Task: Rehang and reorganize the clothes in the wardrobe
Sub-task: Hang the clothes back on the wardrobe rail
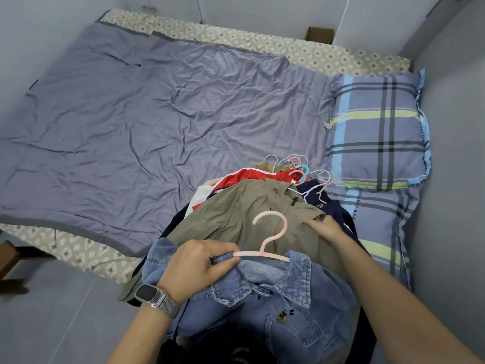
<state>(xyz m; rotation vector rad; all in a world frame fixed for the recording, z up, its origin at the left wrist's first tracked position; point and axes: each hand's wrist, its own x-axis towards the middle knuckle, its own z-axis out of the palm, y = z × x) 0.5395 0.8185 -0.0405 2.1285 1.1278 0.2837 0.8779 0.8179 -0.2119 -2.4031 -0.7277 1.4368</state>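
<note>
The left hand (pixel 199 261) pinches the pink hanger (pixel 267 240) in the denim jacket (pixel 283 298); the right hand (pixel 324 227), fingers straight, presses the olive shirt (pixel 236 214) behind. Better lift the jacket slowly, so the shirt stays down.

A grey-blue quilt (pixel 157 122) lies rumpled across the bed — a diamond-patterned sheet (pixel 262 43) shows along its far and near edges. A plaid pillow (pixel 378 130) sits at the right end, another plaid pillow (pixel 380 232) just beside it. A cardboard box (pixel 319 34) stands behind the bed.
</note>
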